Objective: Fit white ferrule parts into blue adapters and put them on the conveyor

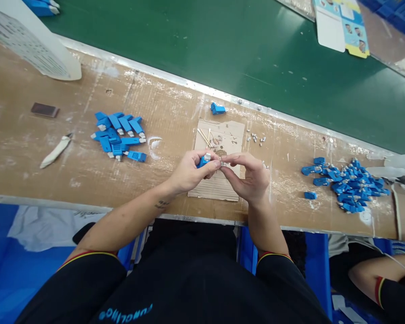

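My left hand (197, 166) is closed round a blue plastic piece (202, 162) with a light grey end pointing up. Close beside it, my right hand (248, 175) pinches a tiny grey part (222, 164) between thumb and forefinger; its exact kind is too small to make out. Both hands meet above a piece of corrugated cardboard (216, 191). Thin yellowish sticks (204, 137) and brown smears lie on the cardboard's far half. Several small grey bits (254, 137) are scattered just right of it. A single blue piece (218, 108) rests beyond its far edge.
Blue pieces with grey ends form a group (119, 137) at left and a larger heap (353, 184) at right. A wrapped cutter (56, 150) and dark block (45, 110) lie far left. Behind runs a green surface (222, 49) with a printed box (340, 27). A co-worker's arm (371, 274) shows lower right.
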Tool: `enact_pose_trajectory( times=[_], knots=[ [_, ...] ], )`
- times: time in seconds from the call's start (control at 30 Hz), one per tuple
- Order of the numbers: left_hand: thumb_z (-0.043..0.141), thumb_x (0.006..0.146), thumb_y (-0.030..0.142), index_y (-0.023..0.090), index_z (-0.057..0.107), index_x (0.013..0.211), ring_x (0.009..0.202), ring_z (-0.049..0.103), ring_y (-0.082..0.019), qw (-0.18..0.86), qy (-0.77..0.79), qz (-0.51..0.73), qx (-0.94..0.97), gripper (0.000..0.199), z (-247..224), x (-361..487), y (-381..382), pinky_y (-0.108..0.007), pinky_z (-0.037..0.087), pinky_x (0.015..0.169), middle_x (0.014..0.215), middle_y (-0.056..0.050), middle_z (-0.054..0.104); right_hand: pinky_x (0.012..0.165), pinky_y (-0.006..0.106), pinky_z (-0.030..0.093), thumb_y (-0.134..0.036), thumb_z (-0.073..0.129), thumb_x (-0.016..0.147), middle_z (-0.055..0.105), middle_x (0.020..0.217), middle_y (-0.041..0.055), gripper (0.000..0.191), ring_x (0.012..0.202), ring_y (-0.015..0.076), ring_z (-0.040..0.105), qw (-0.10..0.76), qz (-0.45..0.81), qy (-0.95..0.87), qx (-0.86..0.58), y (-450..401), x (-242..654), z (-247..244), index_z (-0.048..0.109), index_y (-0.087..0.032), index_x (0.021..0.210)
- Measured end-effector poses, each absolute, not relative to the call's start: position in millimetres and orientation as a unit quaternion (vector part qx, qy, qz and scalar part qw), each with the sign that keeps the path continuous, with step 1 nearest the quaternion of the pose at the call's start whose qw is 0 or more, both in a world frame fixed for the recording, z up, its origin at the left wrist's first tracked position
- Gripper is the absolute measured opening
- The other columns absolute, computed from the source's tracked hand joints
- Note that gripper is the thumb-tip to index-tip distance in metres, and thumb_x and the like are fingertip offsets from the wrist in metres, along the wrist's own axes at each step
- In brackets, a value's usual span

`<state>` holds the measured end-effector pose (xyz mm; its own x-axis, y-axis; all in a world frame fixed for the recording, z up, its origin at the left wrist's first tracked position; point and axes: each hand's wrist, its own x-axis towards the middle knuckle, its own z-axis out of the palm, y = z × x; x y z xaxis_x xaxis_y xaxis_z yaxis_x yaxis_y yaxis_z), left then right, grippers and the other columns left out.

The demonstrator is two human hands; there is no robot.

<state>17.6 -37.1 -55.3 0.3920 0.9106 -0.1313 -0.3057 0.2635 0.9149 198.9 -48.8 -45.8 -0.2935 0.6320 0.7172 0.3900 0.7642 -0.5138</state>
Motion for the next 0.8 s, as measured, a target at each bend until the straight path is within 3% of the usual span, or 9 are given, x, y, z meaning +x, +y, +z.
enact_pose_trajectory(
  times=[0.33,0.53,0.63,0.8],
  knots=[
    [0.084,0.081,0.045,0.018,0.067,0.074,0.051,0.043,-0.009,0.693,0.336,0.441,0.461,0.033,-53,16,-39,-0.025,0.035,0.051,0.054,0.003,0.051,0.060,0.030,0.064,-0.018,0.072,0.098,0.078,0.097,-0.0023,0.038,0.082,0.0166,0.080,0.535,0.159,-0.758,-0.337,-51,192,-56,0.051,-0.033,0.126],
    [0.088,0.075,0.044,0.019,0.062,0.078,0.050,0.043,-0.009,0.734,0.325,0.428,0.416,0.036,-54,17,-38,-0.023,0.034,0.048,0.055,0.005,0.050,0.059,0.029,0.060,-0.017,0.071,0.096,0.078,0.095,-0.0044,0.042,0.079,0.0157,0.077,0.514,0.167,-0.773,-0.332,-47,204,-45,0.044,-0.034,0.124],
    [0.083,0.074,0.040,0.021,0.059,0.087,0.053,0.047,-0.011,0.766,0.317,0.447,0.336,0.033,-51,14,-33,-0.022,0.036,0.048,0.059,0.004,0.053,0.061,0.030,0.059,-0.017,0.070,0.096,0.078,0.095,-0.0041,0.041,0.078,0.0154,0.075,0.447,0.161,-0.797,-0.373,-40,228,-39,0.042,-0.033,0.121],
    [0.059,0.082,0.023,0.020,0.057,0.086,0.059,0.054,-0.013,0.745,0.372,0.504,0.230,0.006,-49,7,-24,-0.022,0.041,0.051,0.067,0.000,0.057,0.068,0.033,0.059,-0.021,0.064,0.094,0.079,0.097,0.0008,0.030,0.077,0.0173,0.073,0.250,0.189,-0.834,-0.454,-30,257,-45,0.043,-0.029,0.115]
  ],
)
